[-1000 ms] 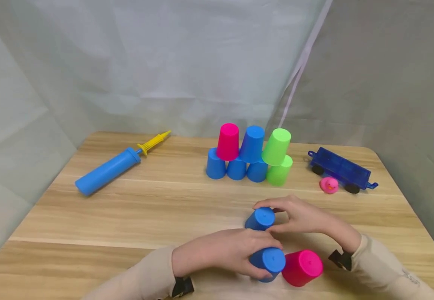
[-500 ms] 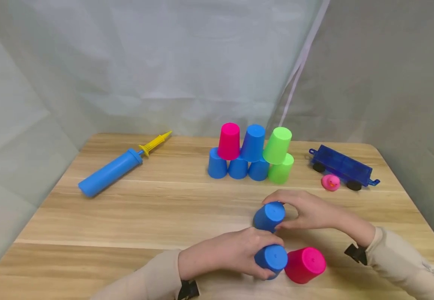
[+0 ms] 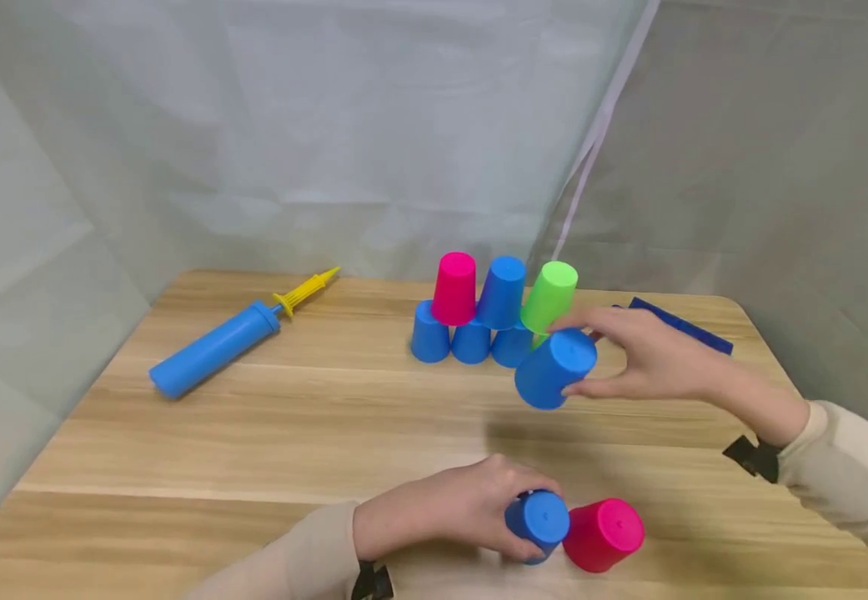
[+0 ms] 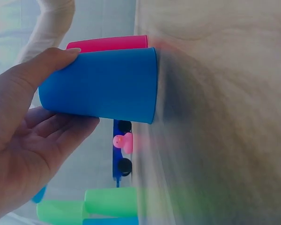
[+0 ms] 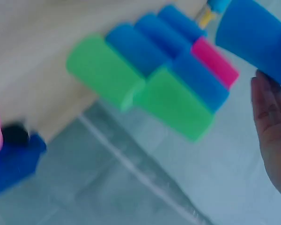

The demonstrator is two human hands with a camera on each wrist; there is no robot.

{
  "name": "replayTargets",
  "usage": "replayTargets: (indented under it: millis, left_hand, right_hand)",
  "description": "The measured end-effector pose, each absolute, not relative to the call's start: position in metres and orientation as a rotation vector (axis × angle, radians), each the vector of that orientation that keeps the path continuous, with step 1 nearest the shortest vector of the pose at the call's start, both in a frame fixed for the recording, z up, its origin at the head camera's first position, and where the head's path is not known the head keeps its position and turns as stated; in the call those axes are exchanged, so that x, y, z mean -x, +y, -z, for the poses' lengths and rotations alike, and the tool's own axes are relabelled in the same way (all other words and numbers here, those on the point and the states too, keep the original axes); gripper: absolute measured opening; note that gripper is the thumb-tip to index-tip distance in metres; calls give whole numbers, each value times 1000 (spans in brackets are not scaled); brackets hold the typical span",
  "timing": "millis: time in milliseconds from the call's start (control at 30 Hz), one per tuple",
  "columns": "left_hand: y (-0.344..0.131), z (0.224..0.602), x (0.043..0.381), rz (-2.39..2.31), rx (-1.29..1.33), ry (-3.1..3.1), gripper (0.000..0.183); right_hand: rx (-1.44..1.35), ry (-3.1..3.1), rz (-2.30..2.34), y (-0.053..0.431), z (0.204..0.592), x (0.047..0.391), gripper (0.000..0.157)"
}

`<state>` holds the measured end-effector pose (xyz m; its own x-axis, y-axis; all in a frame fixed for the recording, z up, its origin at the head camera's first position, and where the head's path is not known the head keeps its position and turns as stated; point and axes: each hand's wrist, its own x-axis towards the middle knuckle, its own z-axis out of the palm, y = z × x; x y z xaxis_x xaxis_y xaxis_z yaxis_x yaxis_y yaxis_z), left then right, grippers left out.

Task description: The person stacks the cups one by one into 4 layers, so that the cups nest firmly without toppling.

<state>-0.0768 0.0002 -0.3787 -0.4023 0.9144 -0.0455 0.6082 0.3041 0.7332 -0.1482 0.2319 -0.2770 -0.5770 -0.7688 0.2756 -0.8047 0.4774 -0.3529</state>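
My right hand [image 3: 647, 354] holds an upside-down blue cup [image 3: 554, 371] in the air, its thumb and fingers on the sides. In the head view that cup hides part of the stack behind. My left hand [image 3: 471, 508] grips another upside-down blue cup [image 4: 103, 84] near the table's front. Just right of it stands a pink cup [image 3: 604, 535]. At the back is a two-row stack of inverted cups: a pink cup [image 3: 454, 288], a blue cup [image 3: 503, 292] and a light green cup [image 3: 549, 296] rest on a lower row of blue cups [image 3: 430, 333] and a green cup [image 5: 103, 70].
On the table's left lies a blue hand pump [image 3: 216, 348] with a yellow nozzle. A dark blue toy wagon [image 3: 681, 325] stands at the back right, partly behind my right hand. A pink rubber duck [image 4: 124, 142] shows beside the wagon in the left wrist view.
My right hand has lifted its blue cup off the table and carried it up and toward the stack. My left hand stays almost still on its cup.
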Motion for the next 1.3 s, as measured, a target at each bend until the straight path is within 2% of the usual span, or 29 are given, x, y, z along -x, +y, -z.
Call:
replayTargets:
  millis: [300,500,833,1300]
  left_hand:
    - [7,378,78,-903,-1361,2104,44]
    - [7,377,78,-892,-1364,2113,42]
    - [6,377,79,-880,-1370,2119,44]
    - [1,378,79,-904,-1341,2127,44]
  right_hand:
    - [-1205,-2571,-698,234,235,179,75]
    - [-982,-2645,-779,223,220,195,68]
    - [-860,-2728,-828,209,230,212,64]
    - [-780,-2796,-774,193,241,225,70]
